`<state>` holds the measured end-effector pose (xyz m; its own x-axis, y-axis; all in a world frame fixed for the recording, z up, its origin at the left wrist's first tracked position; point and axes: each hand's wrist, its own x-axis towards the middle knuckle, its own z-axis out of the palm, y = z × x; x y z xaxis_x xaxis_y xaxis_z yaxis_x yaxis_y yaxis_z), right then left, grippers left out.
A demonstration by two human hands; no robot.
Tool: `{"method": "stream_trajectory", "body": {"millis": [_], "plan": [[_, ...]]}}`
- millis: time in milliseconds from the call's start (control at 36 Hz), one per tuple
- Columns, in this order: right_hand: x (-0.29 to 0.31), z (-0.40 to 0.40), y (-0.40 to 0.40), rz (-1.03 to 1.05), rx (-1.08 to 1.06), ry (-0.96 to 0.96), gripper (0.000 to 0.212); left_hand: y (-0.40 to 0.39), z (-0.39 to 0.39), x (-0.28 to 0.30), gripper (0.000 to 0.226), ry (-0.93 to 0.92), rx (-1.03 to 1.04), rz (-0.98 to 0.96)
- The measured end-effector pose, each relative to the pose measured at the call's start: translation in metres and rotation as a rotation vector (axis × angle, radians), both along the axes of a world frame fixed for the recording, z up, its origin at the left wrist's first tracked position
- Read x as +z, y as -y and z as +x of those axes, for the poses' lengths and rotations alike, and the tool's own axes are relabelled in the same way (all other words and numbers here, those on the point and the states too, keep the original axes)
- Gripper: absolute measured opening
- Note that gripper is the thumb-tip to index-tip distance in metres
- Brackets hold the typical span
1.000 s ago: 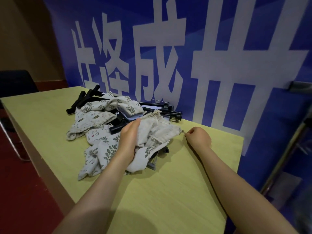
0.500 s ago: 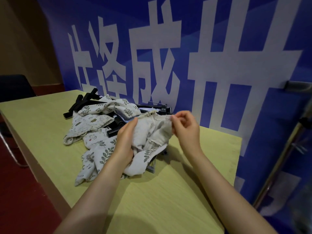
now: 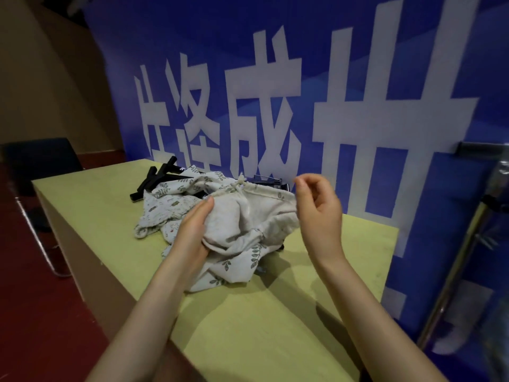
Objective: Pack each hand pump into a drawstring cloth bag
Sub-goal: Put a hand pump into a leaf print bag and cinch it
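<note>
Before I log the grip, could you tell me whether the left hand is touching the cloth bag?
Touching: the head view shows the left hand gripping a fold of the cloth bag.

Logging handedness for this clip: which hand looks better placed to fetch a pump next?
Probably the right hand: it only pinches the bag's rim, close to pump parts behind it. The left hand grips the bunched cloth.
</note>
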<state>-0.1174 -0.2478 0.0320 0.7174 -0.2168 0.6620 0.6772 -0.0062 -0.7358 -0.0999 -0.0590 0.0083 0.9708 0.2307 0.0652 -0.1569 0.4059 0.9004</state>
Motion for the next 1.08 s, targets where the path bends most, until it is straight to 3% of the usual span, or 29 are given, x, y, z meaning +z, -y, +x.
{"method": "stream_trajectory", "body": {"millis": [139,250,389,611,722,861,944,1083], "plan": [[-0.008,-0.024,-0.027,-0.292,0.248,-0.078,0.018,-0.009,-0.028,0.013,0.04,0.019,0.001,-0.041],[-0.027,-0.026,-0.049,-0.432,0.245,-0.093,0.015,-0.016,-0.054,0.023,0.037,0.059,-0.067,-0.075],[-0.039,-0.028,-0.061,-0.768,0.06,0.063,0.011,-0.024,-0.077,0.02,0.037,0.089,-0.07,-0.048],[-0.058,-0.032,-0.067,-0.895,0.041,0.066,0.017,-0.033,-0.097,-0.012,0.04,0.021,0.129,-0.068],[-0.066,-0.029,-0.062,-0.93,0.089,-0.071,0.016,-0.036,-0.098,-0.021,0.037,0.024,0.191,-0.068],[-0.06,-0.029,-0.052,-1.095,0.137,-0.219,0.045,-0.038,-0.095,-0.025,0.039,0.038,0.224,-0.083],[-0.055,-0.03,-0.039,-1.196,0.071,-0.289,0.044,-0.039,-0.094,-0.025,0.043,0.045,0.244,-0.066],[-0.031,-0.036,-0.018,-1.311,0.192,-0.024,0.035,-0.04,-0.089,-0.018,0.047,0.04,0.248,-0.07]]}}
